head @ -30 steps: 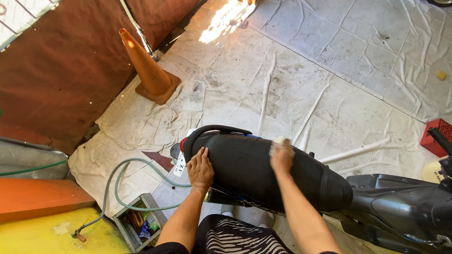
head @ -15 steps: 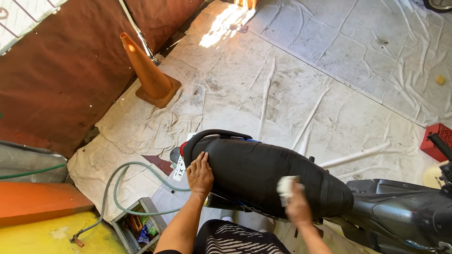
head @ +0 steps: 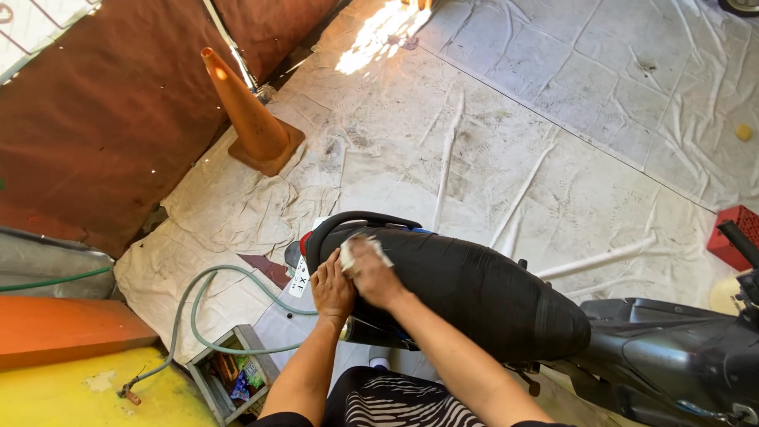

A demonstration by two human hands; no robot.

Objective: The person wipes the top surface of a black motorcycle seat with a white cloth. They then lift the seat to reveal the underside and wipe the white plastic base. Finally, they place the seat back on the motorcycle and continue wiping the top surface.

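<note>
The left hand [head: 332, 289] lies flat and open on the rear end of the black scooter seat [head: 474, 289]. Just beside it, the right hand [head: 375, 273] is closed on a white cloth [head: 356, 253], pressing it to the seat. A green hose [head: 205, 308] curls across the sheeted floor [head: 553, 119] at left. Farther off stands an orange cone [head: 249, 119]. The scooter's front is cut off at right.

a small white number plate [head: 301, 282] with dark characters hangs at the scooter's rear, below the seat's end. colourful packets [head: 241, 378] lie in a grey box beside the hose.
</note>
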